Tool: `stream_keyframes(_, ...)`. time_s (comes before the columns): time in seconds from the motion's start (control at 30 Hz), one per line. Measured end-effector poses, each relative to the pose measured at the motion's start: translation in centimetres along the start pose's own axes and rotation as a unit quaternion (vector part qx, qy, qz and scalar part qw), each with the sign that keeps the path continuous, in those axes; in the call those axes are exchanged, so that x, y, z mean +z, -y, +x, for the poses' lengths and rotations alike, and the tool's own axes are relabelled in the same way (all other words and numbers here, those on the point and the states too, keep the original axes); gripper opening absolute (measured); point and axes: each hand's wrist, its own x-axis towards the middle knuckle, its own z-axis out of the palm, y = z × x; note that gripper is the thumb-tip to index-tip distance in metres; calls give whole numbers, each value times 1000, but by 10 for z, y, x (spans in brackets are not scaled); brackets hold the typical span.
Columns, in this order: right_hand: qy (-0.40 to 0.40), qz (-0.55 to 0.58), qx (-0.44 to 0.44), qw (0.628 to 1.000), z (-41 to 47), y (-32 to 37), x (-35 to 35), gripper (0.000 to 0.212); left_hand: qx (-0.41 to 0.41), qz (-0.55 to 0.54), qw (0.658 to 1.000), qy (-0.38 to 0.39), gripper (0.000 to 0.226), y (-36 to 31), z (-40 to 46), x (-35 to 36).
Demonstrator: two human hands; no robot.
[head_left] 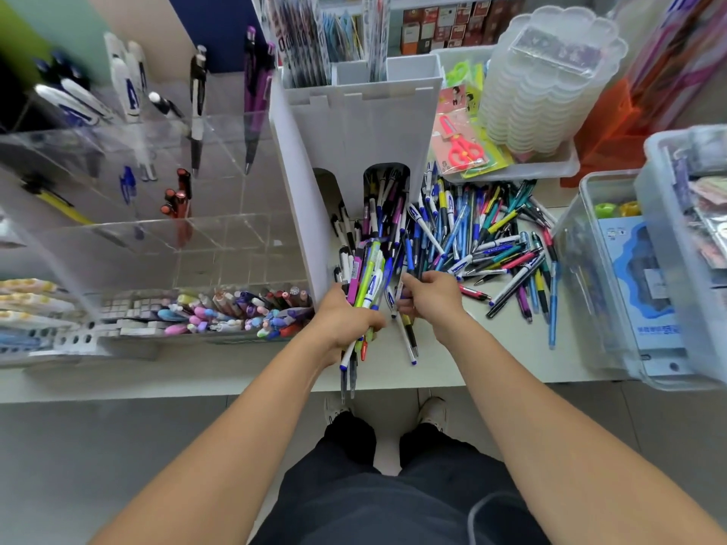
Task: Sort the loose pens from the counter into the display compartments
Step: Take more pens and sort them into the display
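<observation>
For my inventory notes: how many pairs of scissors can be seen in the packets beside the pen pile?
1: the red-handled scissors lie in a packet in the clear tray, left of the stacked plastic lids. More may be hidden under the other packets.

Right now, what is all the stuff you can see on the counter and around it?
Loose pens: many, mixed colours, heaped on the counter, right of centre.
Bundle of pens: a fistful, mixed colours, in the left hand.
Clear display compartments: several, see-through, left; a few pens stand inside.
White stand: one, centre; pens fill its dark arched opening.
Erasers and small items: many, pastel, front left tray.
Scissors pack: one, red-orange, in a tray at right.
Stacked clear lids: one pile, top right.
Clear bins: two, far right.
Left hand: grips the bundle.
Right hand: pinches pens beside it.
</observation>
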Motion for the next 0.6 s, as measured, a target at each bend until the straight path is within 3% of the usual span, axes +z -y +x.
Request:
stream_keyframes(0.13, -27, -208, -128, 969, -17, -5, -12, 48, 26, -53, 998, 2, 32, -5, -12, 0)
stream_keyframes(0.3, -42, -244, -204, 947, -36, -15, -15, 40, -9, -105, 994, 28, 22, -9, -21, -11)
stream_keyframes(0.43, -34, -99, -151, 983, -43, -5, -11, 21, -12, -111, 993, 27, 24, -11, -17, -13)
stream_keyframes(0.5, 51, 11, -75, 996, -47, 5, -7, 32, -2, -101, 994, 33, 29, -13, -12, -9)
stream_keyframes(0.6, 188, 126, -2, 974, -54, 16, 2, 41, 39, -48, 996, 63, 41, -17, -12, -2)
